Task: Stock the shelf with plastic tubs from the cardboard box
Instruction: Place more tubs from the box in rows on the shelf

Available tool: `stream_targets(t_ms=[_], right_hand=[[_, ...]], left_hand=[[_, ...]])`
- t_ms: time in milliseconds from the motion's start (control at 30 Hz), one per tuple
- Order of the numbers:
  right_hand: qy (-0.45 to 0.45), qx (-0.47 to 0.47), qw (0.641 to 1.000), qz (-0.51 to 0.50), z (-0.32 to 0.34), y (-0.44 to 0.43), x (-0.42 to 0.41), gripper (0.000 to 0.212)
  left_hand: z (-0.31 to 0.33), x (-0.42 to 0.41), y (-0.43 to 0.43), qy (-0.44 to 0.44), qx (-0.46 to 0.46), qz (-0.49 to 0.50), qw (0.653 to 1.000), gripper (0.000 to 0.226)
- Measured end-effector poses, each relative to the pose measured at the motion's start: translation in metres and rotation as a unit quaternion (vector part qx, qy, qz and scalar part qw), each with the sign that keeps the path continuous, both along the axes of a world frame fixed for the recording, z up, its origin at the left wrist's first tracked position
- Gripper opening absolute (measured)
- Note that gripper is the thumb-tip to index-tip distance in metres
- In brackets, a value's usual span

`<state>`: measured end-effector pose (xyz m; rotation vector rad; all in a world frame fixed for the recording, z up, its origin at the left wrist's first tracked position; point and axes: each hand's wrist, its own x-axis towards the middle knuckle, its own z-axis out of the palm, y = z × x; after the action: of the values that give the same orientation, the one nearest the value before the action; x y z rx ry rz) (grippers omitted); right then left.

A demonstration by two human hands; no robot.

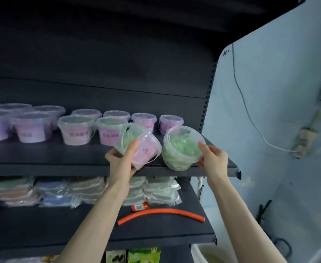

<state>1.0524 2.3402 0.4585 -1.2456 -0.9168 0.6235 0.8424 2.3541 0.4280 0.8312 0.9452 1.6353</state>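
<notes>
Tilted above shelf (51,156) front edge: pink-label tub (146,149), green-filled tub (180,149), both clear, lidded; shelved tubs (75,132) upright.

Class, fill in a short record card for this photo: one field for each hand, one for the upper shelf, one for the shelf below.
left hand: holds a tilted pink-label tub
right hand: holds a tilted green-filled tub
held tubs: side by side, over the front right part of the upper shelf
upper shelf: rows of lidded tubs standing upright
lower shelf: stacked flat packets, a curved orange tube in front
</notes>
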Motion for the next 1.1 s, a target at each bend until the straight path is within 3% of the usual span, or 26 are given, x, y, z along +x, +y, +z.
stream_targets(t_ms=[233, 500, 633, 767, 867, 967, 1000, 1100], right_hand=[[-0.066, -0.04, 0.996, -0.033, -0.001, 0.073, 0.019, 0.026], [-0.111, -0.04, 0.991, -0.055, -0.006, 0.113, 0.027, 0.033], [-0.204, 0.049, 0.977, 0.031, -0.015, 0.115, 0.032, 0.03], [-0.269, 0.094, 0.95, 0.127, -0.019, 0.119, 0.042, 0.026], [-0.306, 0.112, 0.941, 0.096, -0.017, 0.124, 0.043, 0.024], [-0.373, 0.097, 0.922, 0.03, -0.017, 0.132, 0.036, 0.043], [-0.392, 0.093, 0.915, 0.015, -0.017, 0.134, 0.034, 0.048], [-0.418, 0.104, 0.903, -0.007, -0.021, 0.135, 0.032, 0.059]], left_hand=[[0.003, 0.017, 0.07, 0.134, 0.033, 0.074, 0.988, 0.076], [0.0, 0.013, 0.102, 0.18, 0.033, 0.022, 0.983, 0.096], [-0.008, 0.011, 0.105, 0.23, 0.039, 0.038, 0.972, 0.075], [-0.008, 0.015, 0.108, 0.313, 0.016, 0.071, 0.947, 0.08], [-0.007, 0.021, 0.108, 0.396, 0.012, 0.094, 0.913, 0.066], [-0.008, 0.03, 0.097, 0.427, 0.045, 0.174, 0.886, 0.068], [-0.008, 0.034, 0.092, 0.449, 0.075, 0.224, 0.862, 0.068], [-0.004, 0.048, 0.087, 0.572, 0.187, 0.319, 0.732, 0.063]])
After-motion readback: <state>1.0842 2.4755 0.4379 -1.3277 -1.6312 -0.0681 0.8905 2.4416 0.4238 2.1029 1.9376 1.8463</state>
